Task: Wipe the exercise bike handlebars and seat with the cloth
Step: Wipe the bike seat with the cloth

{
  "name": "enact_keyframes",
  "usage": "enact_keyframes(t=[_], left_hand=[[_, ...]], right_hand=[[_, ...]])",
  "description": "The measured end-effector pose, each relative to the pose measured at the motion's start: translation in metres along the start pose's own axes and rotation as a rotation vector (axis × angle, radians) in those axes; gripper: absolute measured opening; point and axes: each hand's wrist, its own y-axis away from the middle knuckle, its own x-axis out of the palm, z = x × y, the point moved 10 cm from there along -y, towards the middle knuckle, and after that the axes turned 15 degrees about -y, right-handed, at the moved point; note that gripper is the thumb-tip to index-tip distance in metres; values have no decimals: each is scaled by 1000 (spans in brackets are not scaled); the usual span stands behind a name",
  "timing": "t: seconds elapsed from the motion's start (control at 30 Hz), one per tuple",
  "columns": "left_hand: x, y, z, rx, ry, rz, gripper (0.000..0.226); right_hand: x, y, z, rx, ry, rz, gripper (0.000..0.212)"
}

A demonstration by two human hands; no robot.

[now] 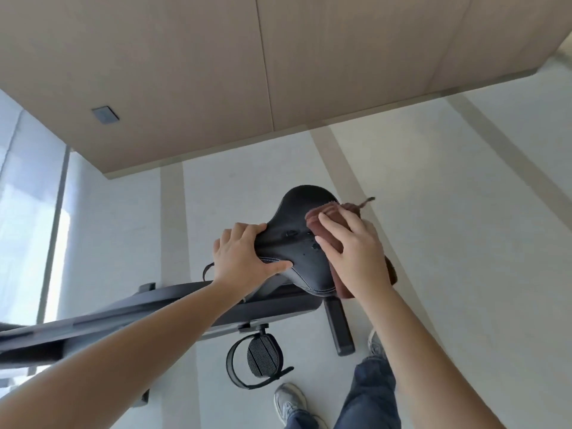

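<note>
Pale tiled floor (448,227) with beige bands; wood-panelled wall (185,72) beyond, small grey plate (105,114) set in it; bright window (24,212) at far left

Open floor to the right of and beyond the bike; dark frame (123,317) running off to the left edge, strapped pedal (260,356) hanging below it, rear foot bar (340,329) lying on the tiles just beside a grey shoe (289,400) and blue trouser leg (371,391)

Black padded seat (297,243), stitched edge towards the camera, a few small wet-looking spots near its middle

Left hand (244,258) grasping the seat's left flank, fingers curled over the top edge, thumb laid along the near edge

Brown cloth (328,218) on the seat's right side, bunched at the far end, one corner sticking out past the seat, near end hanging off the seat's edge below the wrist

Right hand (356,255) flat on the cloth, fingers fairly straight and spread, pressing it to the seat, thumb at the cloth's inner edge
</note>
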Motion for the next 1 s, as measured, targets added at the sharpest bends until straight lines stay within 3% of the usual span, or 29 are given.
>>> enact_keyframes(t=[0.13, 0.23, 0.5, 0.67, 0.83, 1.0], left_hand=[[-4, -9, 9, 99, 61, 41, 66], [-2, -12, 14, 179, 107, 104, 59], [-2, -12, 25, 194, 257, 184, 62], [-1, -8, 31, 186, 311, 206, 73], [-2, -6, 35, 167, 330, 168, 68], [-4, -5, 35, 157, 344, 165, 67]], right_hand=[[57, -51, 23, -100, 146, 404, 38], [82, -54, 33, -167, 210, 551, 40], [32, 4, 41, -355, 75, 470, 32], [82, 0, 77, -482, 126, 653, 33], [85, -4, 67, -426, 110, 792, 36], [24, -5, 32, -326, 78, 646, 36]])
